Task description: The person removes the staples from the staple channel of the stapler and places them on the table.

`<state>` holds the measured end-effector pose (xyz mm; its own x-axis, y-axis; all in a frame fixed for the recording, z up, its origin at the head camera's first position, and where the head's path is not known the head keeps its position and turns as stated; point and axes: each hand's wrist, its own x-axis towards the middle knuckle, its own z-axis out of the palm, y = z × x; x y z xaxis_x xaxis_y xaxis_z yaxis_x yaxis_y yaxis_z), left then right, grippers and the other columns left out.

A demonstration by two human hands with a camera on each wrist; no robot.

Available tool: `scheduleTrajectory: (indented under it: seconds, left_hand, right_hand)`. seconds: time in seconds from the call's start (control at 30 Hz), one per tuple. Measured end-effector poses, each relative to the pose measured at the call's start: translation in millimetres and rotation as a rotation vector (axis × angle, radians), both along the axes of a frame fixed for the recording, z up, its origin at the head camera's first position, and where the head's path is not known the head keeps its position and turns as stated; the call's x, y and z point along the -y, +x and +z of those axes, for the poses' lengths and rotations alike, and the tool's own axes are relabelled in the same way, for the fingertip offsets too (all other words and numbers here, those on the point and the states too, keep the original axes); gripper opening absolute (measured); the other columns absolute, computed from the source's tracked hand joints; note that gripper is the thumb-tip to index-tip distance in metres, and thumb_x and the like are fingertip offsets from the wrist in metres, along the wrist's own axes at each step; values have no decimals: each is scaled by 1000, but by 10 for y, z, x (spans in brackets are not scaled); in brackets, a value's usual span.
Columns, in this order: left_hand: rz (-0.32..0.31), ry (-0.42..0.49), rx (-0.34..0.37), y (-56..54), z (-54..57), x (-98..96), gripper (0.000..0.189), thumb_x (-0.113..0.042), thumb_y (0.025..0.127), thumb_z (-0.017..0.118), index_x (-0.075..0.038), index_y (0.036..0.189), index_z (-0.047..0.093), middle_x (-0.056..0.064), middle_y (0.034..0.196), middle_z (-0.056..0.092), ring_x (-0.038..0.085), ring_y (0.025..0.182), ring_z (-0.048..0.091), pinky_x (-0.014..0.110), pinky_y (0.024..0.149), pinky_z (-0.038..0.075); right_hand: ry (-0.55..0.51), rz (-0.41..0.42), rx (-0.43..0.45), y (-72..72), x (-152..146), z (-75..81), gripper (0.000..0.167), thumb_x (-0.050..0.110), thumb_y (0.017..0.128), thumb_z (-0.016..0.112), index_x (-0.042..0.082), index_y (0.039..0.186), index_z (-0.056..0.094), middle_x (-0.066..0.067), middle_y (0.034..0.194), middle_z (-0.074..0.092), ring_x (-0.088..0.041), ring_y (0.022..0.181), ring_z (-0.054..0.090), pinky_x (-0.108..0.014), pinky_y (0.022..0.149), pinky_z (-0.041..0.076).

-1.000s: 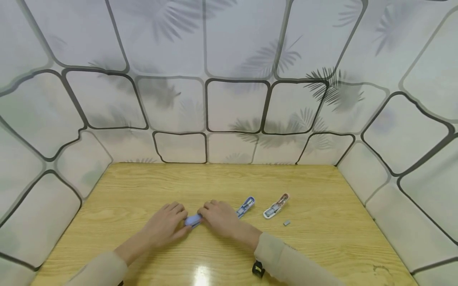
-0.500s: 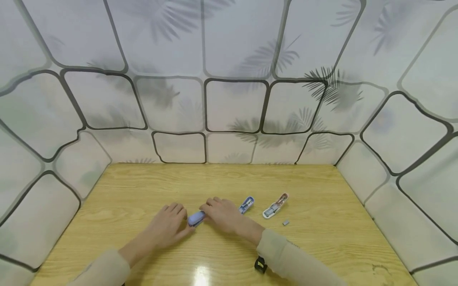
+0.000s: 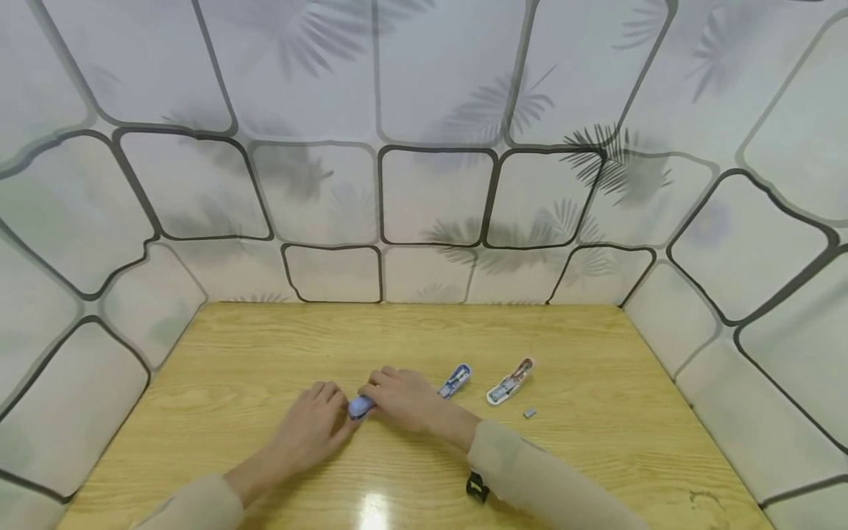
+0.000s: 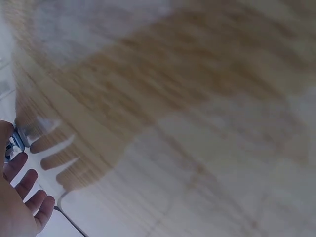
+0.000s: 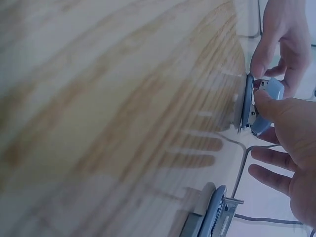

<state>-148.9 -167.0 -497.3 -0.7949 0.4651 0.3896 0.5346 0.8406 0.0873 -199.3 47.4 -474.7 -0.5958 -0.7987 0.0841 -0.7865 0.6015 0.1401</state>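
Observation:
A light-blue stapler (image 3: 361, 406) stands on the wooden table, between the two hands. My left hand (image 3: 310, 425) pinches its left end between thumb and fingers. From the other side my right hand (image 3: 405, 401) grips the stapler, covering much of it in the head view. In the right wrist view the thumb of the right hand (image 5: 296, 143) lies over the gap between the stapler's blue top (image 5: 271, 101) and base, while its other fingers spread loosely. Just a sliver of the stapler (image 4: 17, 140) shows beside the left hand (image 4: 24, 192) in the left wrist view.
Right of the right hand lies an opened blue stapler (image 3: 456, 380), partly hidden by that hand. Farther right lie an opened white and reddish stapler (image 3: 510, 381) and a small grey strip of staples (image 3: 529, 413). Patterned cloth walls (image 3: 437, 195) border the wooden table (image 3: 278, 346).
The stapler first shifted slightly right. Since then my right hand has moved left along it, covering more of it, and my left fingers have closed in on its end.

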Motion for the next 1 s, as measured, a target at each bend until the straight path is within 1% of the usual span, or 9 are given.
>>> scheduleTrajectory:
  seconds: [0.2, 0.43, 0.6, 0.67, 0.83, 1.0]
  left_hand:
    - [16, -18, 14, -21, -43, -23, 29, -37, 90, 83, -12, 93, 67, 0, 95, 64, 15, 90, 58, 34, 79, 55]
    - [21, -37, 4, -25, -31, -59, 29, -36, 90, 82, -11, 94, 68, 1, 94, 65, 16, 91, 59, 35, 81, 57]
    - [37, -30, 28, -17, -20, -83, 28, -35, 91, 82, -11, 94, 67, 2, 94, 66, 17, 90, 60, 35, 81, 56]
    - [46, -27, 50, -16, -17, -90, 28, -35, 92, 81, -11, 94, 66, 2, 95, 66, 18, 90, 60, 35, 81, 56]
    - [64, -29, 91, -14, -3, -97, 29, -36, 93, 80, -10, 95, 67, 3, 97, 67, 21, 94, 62, 40, 86, 58]
    - [69, -44, 100, -15, 11, -98, 31, -37, 92, 80, -8, 97, 68, 5, 99, 68, 23, 96, 64, 42, 88, 59]
  right_hand:
    - [50, 16, -52, 3, 35, 6, 36, 48, 106, 59, 28, 135, 66, 11, 121, 68, -6, 109, 64, -18, 88, 55]
    - [70, 14, -81, 21, 26, 1, 37, 49, 105, 59, 28, 134, 67, 10, 119, 68, -6, 105, 63, -18, 84, 55]
    - [57, 4, -107, 12, 30, -1, 35, 50, 102, 62, 28, 129, 69, 11, 116, 69, -7, 102, 63, -19, 82, 55]
    - [50, 1, -107, 11, 31, 0, 35, 50, 102, 63, 27, 128, 69, 11, 114, 69, -7, 100, 62, -19, 80, 55]
    - [45, -1, -92, 16, 28, 7, 35, 50, 102, 62, 26, 128, 69, 10, 113, 69, -6, 99, 63, -19, 81, 55]
    - [11, -23, -24, 8, 20, 28, 37, 49, 102, 62, 25, 130, 66, 8, 118, 72, -9, 107, 67, -21, 86, 57]
